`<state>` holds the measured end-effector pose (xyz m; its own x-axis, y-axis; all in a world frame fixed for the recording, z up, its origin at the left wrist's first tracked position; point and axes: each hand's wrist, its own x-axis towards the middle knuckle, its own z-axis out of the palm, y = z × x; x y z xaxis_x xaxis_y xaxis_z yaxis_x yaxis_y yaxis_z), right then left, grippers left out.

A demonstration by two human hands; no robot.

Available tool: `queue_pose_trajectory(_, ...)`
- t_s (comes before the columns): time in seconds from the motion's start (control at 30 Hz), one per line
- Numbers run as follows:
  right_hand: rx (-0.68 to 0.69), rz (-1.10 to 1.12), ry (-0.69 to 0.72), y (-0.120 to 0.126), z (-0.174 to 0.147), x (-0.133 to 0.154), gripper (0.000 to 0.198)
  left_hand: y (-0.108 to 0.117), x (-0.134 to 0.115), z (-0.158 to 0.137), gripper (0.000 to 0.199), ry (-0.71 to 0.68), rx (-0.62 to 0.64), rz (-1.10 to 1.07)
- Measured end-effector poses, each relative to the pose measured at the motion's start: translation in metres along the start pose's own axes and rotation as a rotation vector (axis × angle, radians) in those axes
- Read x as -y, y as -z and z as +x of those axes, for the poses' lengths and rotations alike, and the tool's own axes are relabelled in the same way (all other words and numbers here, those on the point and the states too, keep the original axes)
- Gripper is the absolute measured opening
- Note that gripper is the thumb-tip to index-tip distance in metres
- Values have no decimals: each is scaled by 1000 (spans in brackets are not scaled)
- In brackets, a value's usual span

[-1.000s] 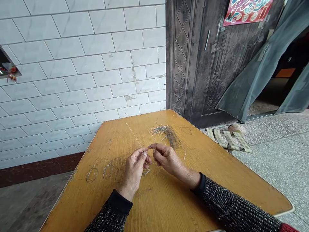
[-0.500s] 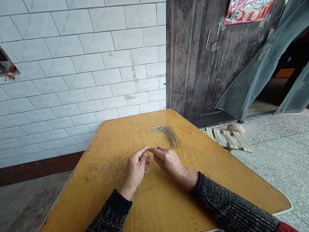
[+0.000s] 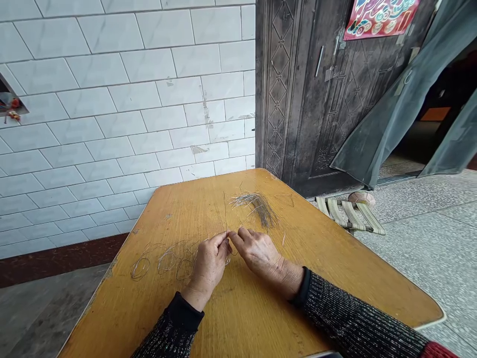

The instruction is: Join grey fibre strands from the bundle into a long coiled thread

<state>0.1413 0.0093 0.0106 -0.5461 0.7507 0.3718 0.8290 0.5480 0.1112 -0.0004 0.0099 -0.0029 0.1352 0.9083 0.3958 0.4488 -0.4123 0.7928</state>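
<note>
My left hand (image 3: 209,263) is closed in a pinch on a thin wire (image 3: 225,211), whose free end sticks up and away over the table. Fingertip to fingertip with it, my right hand (image 3: 259,253) is also closed at the same spot on the wire. Part of the wire is hidden between the fingers, and a bit of it curves out below them. Left of my left hand lie several wire loops, among them a coiled ring (image 3: 140,267) and another ring (image 3: 167,261). Beyond my right hand rests a bundle of loose cut wires (image 3: 261,208).
All this lies on a wooden table (image 3: 261,318) with rounded corners. A bent wire (image 3: 286,200) and a short piece (image 3: 283,237) lie near the bundle. A striped folding stool (image 3: 352,214) stands right of the table. Behind are a tiled wall (image 3: 160,119) and a dark door (image 3: 298,109).
The free end of the wire has swung from leaning left to nearly straight up. Both hands stay together, with the fingers of my right hand curled in a little more.
</note>
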Motion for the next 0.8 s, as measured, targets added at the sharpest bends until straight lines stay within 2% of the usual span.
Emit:
queue_pose_trajectory(0.1, 11, -23, 11, 2, 1, 3, 19, 0, -1, 0, 25, -11, 24, 33)
queue_pose_trajectory(0.27, 48, -6, -30, 1, 3, 0, 19, 0, -1, 0, 24, -29, 82, 210)
queue_pose_trajectory(0.5, 16, 99, -79, -8, 4, -6, 15, -1, -4, -2, 23, 43, 123, 306)
queue_pose_trajectory(0.67, 25, 122, -82, -5, 4, -8, 14, 0, -6, -2, 22, 96, 178, 197)
queue_pose_trajectory(0.8, 13, 130, -68, -2, 3, -12, 12, 2, -6, -2, 28, 182, 213, -61)
